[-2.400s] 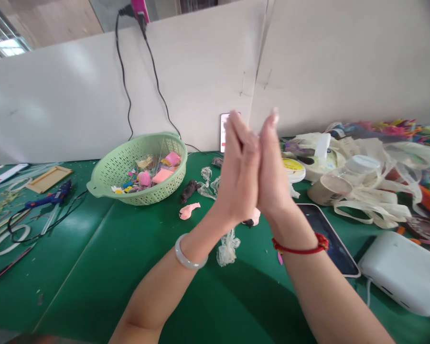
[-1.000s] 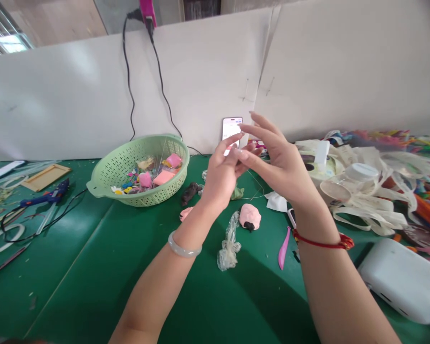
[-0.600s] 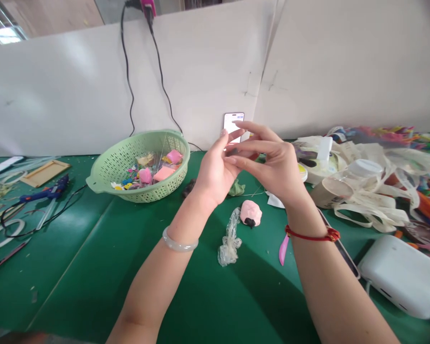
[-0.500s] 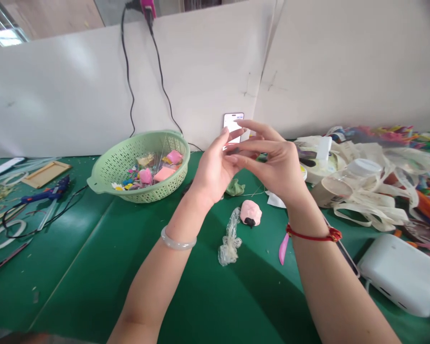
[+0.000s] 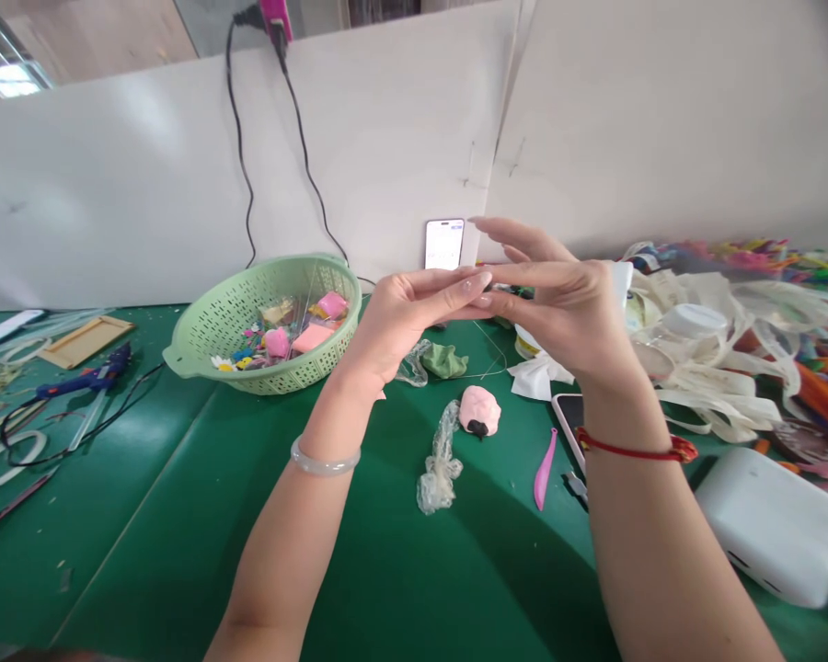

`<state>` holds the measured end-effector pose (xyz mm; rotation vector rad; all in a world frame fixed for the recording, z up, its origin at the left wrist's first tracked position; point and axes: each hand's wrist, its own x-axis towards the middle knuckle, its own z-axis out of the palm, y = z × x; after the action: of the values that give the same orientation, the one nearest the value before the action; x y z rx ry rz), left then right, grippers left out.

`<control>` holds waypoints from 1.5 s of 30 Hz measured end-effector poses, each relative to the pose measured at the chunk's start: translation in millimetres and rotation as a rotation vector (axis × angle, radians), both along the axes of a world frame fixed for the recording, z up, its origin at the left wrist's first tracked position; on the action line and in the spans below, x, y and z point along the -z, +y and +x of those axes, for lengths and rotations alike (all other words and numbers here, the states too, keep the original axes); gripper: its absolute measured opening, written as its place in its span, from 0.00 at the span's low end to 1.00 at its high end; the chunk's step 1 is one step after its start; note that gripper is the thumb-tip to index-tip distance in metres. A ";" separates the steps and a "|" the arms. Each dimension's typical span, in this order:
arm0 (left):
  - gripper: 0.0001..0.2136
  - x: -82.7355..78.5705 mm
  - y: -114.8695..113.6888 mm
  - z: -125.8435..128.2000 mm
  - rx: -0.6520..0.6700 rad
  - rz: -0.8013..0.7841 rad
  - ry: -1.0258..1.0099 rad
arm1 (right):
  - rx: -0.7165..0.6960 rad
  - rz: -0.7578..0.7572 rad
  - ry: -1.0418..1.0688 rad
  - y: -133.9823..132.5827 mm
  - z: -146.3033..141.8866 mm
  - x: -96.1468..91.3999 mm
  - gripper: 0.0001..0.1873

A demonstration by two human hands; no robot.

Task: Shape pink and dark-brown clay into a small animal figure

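My left hand [image 5: 404, 317] and my right hand [image 5: 558, 299] meet in the air above the table, thumbs and fingertips pressed together. Only a speck of something dark shows between the fingertips, too small and covered to name. The other fingers of my right hand are raised. Below them on the table lies a pink clay lump [image 5: 478, 405] with a black patch on its front. Crumpled clear plastic wrap [image 5: 442, 469] touches its left side. A pink plastic knife [image 5: 544, 471] lies to the right, and a green lump [image 5: 445, 361] sits behind, partly beside more clear wrap.
A green basket [image 5: 266, 377] of small colourful pieces stands left. A lit phone [image 5: 444, 245] leans on the white partition. At right are a white box-shaped device [image 5: 776, 524], another phone [image 5: 569, 414], white tissue [image 5: 534, 375] and plastic bags [image 5: 724, 377]. A blue glue gun [image 5: 86, 377] lies far left.
My left hand has turned, its thumb now lying across toward the right fingertips. My right hand has shifted right, uncovering the upright phone, the tissue and the phone lying on the table.
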<state>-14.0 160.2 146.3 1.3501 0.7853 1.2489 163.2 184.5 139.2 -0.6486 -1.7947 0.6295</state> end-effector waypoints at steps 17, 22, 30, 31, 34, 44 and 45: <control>0.18 -0.2 4.8 -5.2 0.075 -0.055 -0.003 | -0.048 0.076 0.132 3.7 -5.9 5.1 0.14; 0.23 0.9 8.1 -8.6 0.062 -0.068 0.000 | -0.060 0.086 0.173 16.7 -11.7 16.7 0.10; 0.17 -0.9 4.0 -9.8 -0.049 0.021 0.105 | -0.029 0.082 0.149 16.5 -10.2 14.2 0.11; 0.18 -1.8 3.4 -9.3 -0.063 0.020 0.120 | -0.023 0.086 0.143 15.6 -9.3 13.1 0.10; 0.19 -4.0 2.6 -7.4 -0.082 0.012 0.143 | -0.004 0.099 0.139 14.4 -7.3 12.0 0.08; 0.17 -1.2 4.8 -10.0 -0.125 0.080 0.086 | 0.015 0.134 0.157 14.6 -7.4 10.4 0.08; 0.17 -1.7 4.6 -10.3 -0.141 0.085 0.082 | 0.010 0.144 0.150 13.6 -7.8 9.4 0.08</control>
<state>-24.4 164.9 147.9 1.4427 0.9061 1.3569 155.4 198.1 129.8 -0.4990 -1.6784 0.5229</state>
